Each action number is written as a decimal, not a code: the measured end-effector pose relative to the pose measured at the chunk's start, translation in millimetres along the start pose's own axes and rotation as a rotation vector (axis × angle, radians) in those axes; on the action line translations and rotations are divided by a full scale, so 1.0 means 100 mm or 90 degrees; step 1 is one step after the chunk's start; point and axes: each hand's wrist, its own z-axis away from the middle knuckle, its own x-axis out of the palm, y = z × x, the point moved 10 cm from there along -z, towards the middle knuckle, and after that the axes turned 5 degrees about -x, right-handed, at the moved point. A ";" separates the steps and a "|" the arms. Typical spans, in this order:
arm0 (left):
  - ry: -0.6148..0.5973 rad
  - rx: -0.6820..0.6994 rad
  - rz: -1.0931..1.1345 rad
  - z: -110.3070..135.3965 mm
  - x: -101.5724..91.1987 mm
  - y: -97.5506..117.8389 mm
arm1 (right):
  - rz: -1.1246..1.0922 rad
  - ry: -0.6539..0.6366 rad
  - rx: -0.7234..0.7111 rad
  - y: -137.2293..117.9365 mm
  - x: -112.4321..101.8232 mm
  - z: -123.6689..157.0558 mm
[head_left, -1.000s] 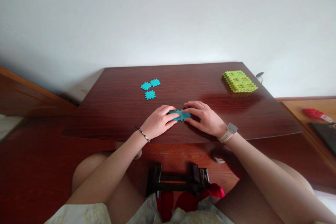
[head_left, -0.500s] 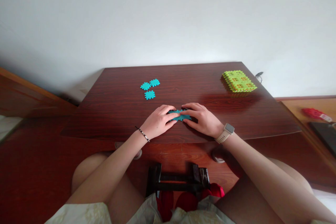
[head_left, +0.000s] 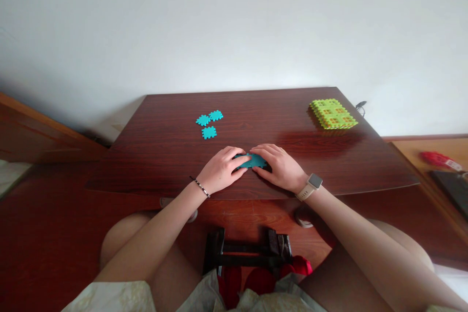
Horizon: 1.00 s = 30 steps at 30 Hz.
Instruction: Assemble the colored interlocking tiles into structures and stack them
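Tile [head_left: 252,160] of notched teal plastic touches left hand [head_left: 221,169] and right hand [head_left: 280,168].

The right hand [head_left: 278,166] has slid inward, closer to the left hand [head_left: 221,169], and its fingers now cover more of the teal tiles [head_left: 253,160] between them.

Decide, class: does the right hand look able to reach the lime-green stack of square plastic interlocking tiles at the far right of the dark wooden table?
Probably yes. The right hand rests on the teal plastic tiles, but no object appears to stand between it and the lime-green stack on the dark wooden tabletop. It would simply need to leave the tiles.
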 end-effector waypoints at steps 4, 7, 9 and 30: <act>-0.005 0.002 -0.008 -0.01 0.01 0.00 | -0.002 0.009 0.006 0.03 0.00 0.01; -0.013 0.006 -0.014 -0.03 0.01 0.03 | -0.006 0.009 0.007 0.03 0.01 0.01; -0.016 0.009 -0.018 -0.03 0.02 0.04 | -0.008 0.012 0.005 0.03 0.00 0.00; -0.030 0.025 0.047 -0.02 0.04 0.03 | 0.000 0.017 -0.009 0.01 -0.01 -0.01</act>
